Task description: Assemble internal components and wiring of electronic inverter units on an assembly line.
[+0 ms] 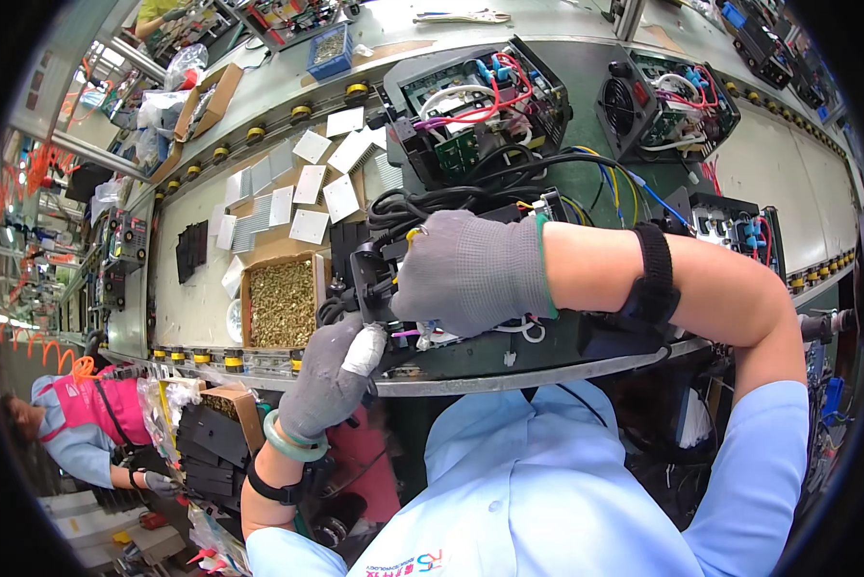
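Both my hands wear grey knit gloves and meet at a small black panel (368, 279) at the left end of an opened electronic unit. My right hand (475, 274) reaches across from the right, its fingers curled against the panel's right side. Below it, my left hand (328, 377) is closed at the panel's lower edge, a digit wrapped in white tape. The fingertips of both hands are partly hidden. Behind the hands lies a bundle of black cable (422, 207). A purple-tipped wire and white leads show under my right hand.
A cardboard box of small brass-coloured parts (280, 300) stands left of my hands. Beyond it lie several silver heat-sink plates (309, 183). Two opened units with red and blue wiring (480, 111) (670, 106) stand farther back. A metal edge (509, 380) runs before me; a co-worker (90, 423) is at left.
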A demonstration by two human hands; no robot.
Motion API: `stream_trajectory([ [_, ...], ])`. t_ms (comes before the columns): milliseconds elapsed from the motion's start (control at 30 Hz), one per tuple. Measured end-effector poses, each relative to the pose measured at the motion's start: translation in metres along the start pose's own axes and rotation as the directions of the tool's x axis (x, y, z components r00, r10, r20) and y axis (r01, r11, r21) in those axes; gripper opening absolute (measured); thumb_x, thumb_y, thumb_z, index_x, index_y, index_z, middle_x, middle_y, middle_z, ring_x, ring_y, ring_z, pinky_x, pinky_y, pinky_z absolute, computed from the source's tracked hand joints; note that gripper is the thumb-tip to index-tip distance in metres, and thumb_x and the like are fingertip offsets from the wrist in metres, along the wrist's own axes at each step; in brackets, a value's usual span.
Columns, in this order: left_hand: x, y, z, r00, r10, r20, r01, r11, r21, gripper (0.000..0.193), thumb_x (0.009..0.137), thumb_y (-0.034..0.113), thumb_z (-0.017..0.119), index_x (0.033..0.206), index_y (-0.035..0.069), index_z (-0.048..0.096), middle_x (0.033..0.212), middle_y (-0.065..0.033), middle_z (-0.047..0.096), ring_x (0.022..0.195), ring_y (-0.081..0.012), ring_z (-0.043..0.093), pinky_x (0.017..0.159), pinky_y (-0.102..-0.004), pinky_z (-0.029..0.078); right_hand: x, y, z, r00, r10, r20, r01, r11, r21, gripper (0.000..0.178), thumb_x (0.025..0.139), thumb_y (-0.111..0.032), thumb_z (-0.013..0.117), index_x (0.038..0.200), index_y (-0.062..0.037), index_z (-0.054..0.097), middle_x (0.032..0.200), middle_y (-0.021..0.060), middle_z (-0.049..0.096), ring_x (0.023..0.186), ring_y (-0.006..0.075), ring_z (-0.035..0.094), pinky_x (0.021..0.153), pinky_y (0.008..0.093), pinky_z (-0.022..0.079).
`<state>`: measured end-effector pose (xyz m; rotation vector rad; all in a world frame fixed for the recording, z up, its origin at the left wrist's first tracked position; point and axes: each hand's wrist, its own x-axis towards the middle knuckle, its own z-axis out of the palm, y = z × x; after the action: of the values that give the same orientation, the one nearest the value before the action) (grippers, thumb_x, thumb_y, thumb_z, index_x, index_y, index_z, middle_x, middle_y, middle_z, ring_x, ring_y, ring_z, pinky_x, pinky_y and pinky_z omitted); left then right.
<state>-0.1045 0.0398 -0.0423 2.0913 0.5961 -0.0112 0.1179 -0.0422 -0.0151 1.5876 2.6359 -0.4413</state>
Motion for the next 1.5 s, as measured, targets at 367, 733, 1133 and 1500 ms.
stream_trajectory([
  [367, -0.001, -0.010, 0.004, 0.949, 0.311, -0.055, -0.296, 0.936, 0.190, 0.018, 0.097, 0.012, 0.050, 0.098, -0.003, 0.060, 0.076, -0.0178, 0.058, 0.063, -0.0360, 0.060, 0.056, -0.0427, 0.045, -0.002, -0.001, 0.008, 0.999, -0.040, -0.019, 0.040, 0.999, -0.007, 0.014, 0.077, -0.021, 0.066, 0.085, -0.0104, 0.068, 0.081, 0.0096, 0.069, 0.078, 0.0295, 0.071, 0.065, 0.0421, 0.057],
  [733, -0.005, -0.019, 0.002, 0.988, 0.155, -0.013, -0.152, 0.980, 0.125, 0.048, 0.105, 0.034, 0.036, 0.120, -0.005, 0.057, 0.081, -0.0116, 0.060, 0.071, -0.0264, 0.061, 0.065, -0.0375, 0.047, -0.004, 0.002, 0.012, 0.999, -0.014, -0.039, 0.016, 0.997, 0.073, 0.016, 0.078, -0.021, 0.066, 0.087, -0.0090, 0.069, 0.081, 0.0113, 0.069, 0.078, 0.0305, 0.071, 0.066, 0.0431, 0.057],
  [1133, -0.001, -0.031, 0.020, 0.886, 0.428, -0.178, -0.385, 0.894, 0.229, 0.012, 0.093, 0.006, 0.055, 0.103, 0.000, 0.060, 0.080, -0.0160, 0.059, 0.062, -0.0335, 0.058, 0.053, -0.0432, 0.043, 0.020, 0.005, -0.005, 0.940, -0.310, 0.143, 0.328, 0.936, -0.130, 0.014, 0.079, -0.019, 0.066, 0.074, -0.0072, 0.069, 0.072, 0.0112, 0.068, 0.070, 0.0309, 0.071, 0.060, 0.0423, 0.057],
  [1500, 0.001, -0.009, 0.019, 0.866, 0.434, -0.251, -0.344, 0.878, 0.333, 0.017, 0.098, 0.017, 0.052, 0.098, 0.001, 0.060, 0.074, -0.0182, 0.058, 0.066, -0.0407, 0.058, 0.056, -0.0470, 0.045, 0.007, 0.003, 0.007, 0.976, -0.218, 0.013, 0.218, 0.973, -0.073, 0.010, 0.075, -0.018, 0.067, 0.081, -0.0096, 0.067, 0.078, 0.0112, 0.064, 0.073, 0.0331, 0.067, 0.059, 0.0451, 0.053],
])
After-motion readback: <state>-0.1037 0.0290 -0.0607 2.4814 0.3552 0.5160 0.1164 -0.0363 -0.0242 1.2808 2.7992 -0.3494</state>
